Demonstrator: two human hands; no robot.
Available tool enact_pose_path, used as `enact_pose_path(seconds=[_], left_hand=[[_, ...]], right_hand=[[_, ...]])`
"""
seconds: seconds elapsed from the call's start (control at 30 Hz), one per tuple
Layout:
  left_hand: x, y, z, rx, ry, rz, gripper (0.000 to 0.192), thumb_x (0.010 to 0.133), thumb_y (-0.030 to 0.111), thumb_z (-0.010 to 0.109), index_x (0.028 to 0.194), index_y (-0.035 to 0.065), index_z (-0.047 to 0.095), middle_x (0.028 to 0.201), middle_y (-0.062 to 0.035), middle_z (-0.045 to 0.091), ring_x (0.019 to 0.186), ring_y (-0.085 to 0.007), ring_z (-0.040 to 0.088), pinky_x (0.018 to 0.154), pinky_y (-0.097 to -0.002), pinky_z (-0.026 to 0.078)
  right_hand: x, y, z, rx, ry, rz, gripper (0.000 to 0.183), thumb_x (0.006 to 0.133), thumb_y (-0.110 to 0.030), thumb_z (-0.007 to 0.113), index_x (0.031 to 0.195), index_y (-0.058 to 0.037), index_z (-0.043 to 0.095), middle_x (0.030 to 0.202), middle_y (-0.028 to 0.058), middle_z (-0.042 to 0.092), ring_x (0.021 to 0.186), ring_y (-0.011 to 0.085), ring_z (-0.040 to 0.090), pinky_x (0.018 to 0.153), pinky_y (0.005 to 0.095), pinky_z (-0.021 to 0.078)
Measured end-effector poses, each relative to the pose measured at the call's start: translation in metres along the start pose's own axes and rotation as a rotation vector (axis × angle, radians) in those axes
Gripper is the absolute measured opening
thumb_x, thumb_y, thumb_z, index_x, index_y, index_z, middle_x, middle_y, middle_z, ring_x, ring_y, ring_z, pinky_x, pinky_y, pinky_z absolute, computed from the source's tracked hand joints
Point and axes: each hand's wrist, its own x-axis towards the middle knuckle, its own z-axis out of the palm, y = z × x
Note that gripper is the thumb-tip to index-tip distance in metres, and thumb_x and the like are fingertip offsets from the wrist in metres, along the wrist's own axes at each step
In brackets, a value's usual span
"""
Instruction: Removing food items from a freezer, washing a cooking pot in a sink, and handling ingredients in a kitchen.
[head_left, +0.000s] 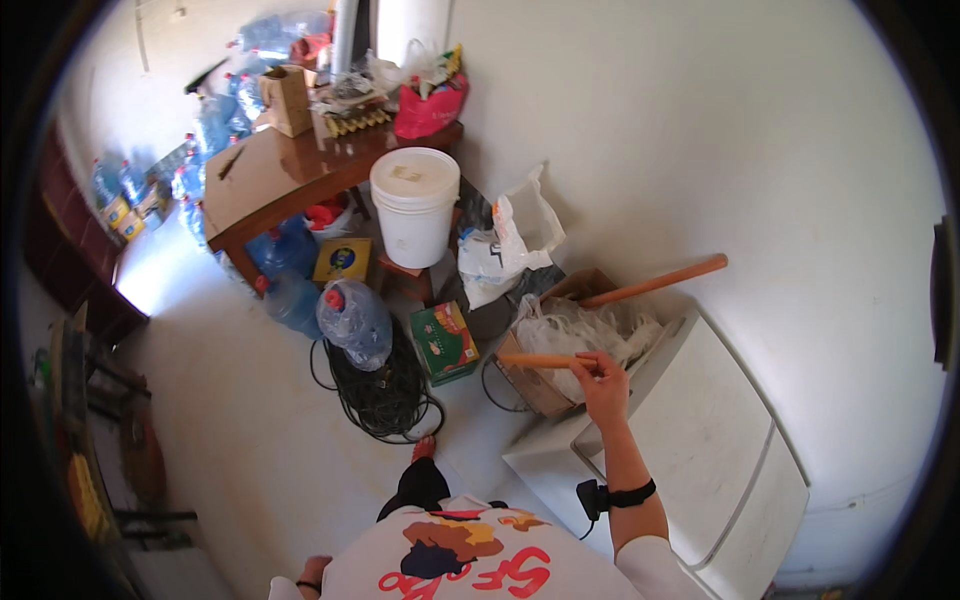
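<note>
My right hand (604, 382) grips one end of a short wooden rod (541, 361), which looks like a small rolling pin. It is held level above an open cardboard box (551, 397) stuffed with clear plastic bags (559, 330). A longer, thicker wooden rod (660, 280) leans out of the same box toward the wall. Low at the picture's bottom edge hangs my left hand (316, 568), mostly hidden beside my shirt; its fingers cannot be made out.
A white washing machine (697, 442) stands at my right. Ahead are a green carton (442, 341), coiled black cable (386, 397), a wrapped water jug (356, 319), a lidded white bucket (415, 210), a white sack (487, 262) and a wooden table (262, 176). Shelving (82, 420) lines the left.
</note>
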Motion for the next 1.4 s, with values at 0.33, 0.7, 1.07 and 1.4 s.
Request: enact_pose_path(seconds=[0.33,0.7,1.07,1.4], left_hand=[[0.197,0.116,-0.348,-1.096,0.482,-0.102,0.02,0.087,0.016,0.05,0.103,0.0041,0.054,0.084,-0.009,0.064,0.072,-0.0179,0.063,0.06,-0.0279,0.047],[0.236,0.016,-0.281,-0.177,-0.114,0.238,0.025,0.087,0.021,0.051,0.101,0.0026,0.057,0.09,-0.0111,0.062,0.08,-0.0219,0.061,0.063,-0.0321,0.049],[0.389,0.072,-0.375,0.116,-0.372,-0.031,0.017,0.083,0.024,0.054,0.081,0.0078,0.061,0.087,-0.0084,0.064,0.078,-0.0209,0.059,0.067,-0.0391,0.048],[0.461,0.371,-0.404,0.664,-0.456,0.978,0.012,0.075,0.015,0.059,0.07,0.0044,0.056,0.065,-0.0126,0.055,0.059,-0.0245,0.052,0.054,-0.0363,0.042]], right_hand=[[0.148,-0.004,0.03,0.028,0.345,0.011,0.014,0.08,-0.009,0.065,0.091,-0.0025,0.062,0.07,0.003,0.058,0.064,0.01,0.052,0.061,0.0224,0.0423],[0.226,-0.018,0.093,-0.144,0.237,-0.232,0.024,0.078,-0.012,0.064,0.099,-0.0018,0.058,0.083,0.0093,0.059,0.075,0.0261,0.053,0.068,0.036,0.0433],[-0.096,0.036,-0.043,-0.118,-0.346,0.752,0.019,0.084,-0.024,0.058,0.091,-0.0063,0.063,0.084,0.0103,0.065,0.08,0.0251,0.061,0.071,0.0352,0.0474],[-0.519,0.114,-0.09,-0.209,-0.265,1.425,0.02,0.08,-0.024,0.056,0.084,-0.009,0.069,0.079,0.0046,0.068,0.074,0.0181,0.065,0.066,0.033,0.0502]])
